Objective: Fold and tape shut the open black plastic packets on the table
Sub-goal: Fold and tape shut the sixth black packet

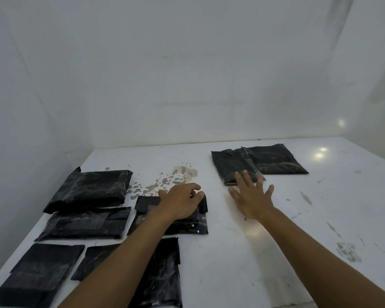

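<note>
Several black plastic packets lie on a white table (pixel 231 252). My left hand (pixel 182 200) rests on top of a folded packet (pixel 187 225) at the table's middle, fingers loosely bent over its far edge. My right hand (pixel 252 194) is spread flat with straight fingers, its fingertips touching the near edge of a packet (pixel 233 165) at the back right. That packet overlaps a second flat one (pixel 276 161) to its right. No tape roll shows.
More black packets lie at the left: a bulky one (pixel 91 187), a flat one (pixel 87 223) below it, and three at the near edge (pixel 42 272), (pixel 96 258), (pixel 162 276). Grey stains (pixel 178 176) mark the tabletop. White walls close the back and left.
</note>
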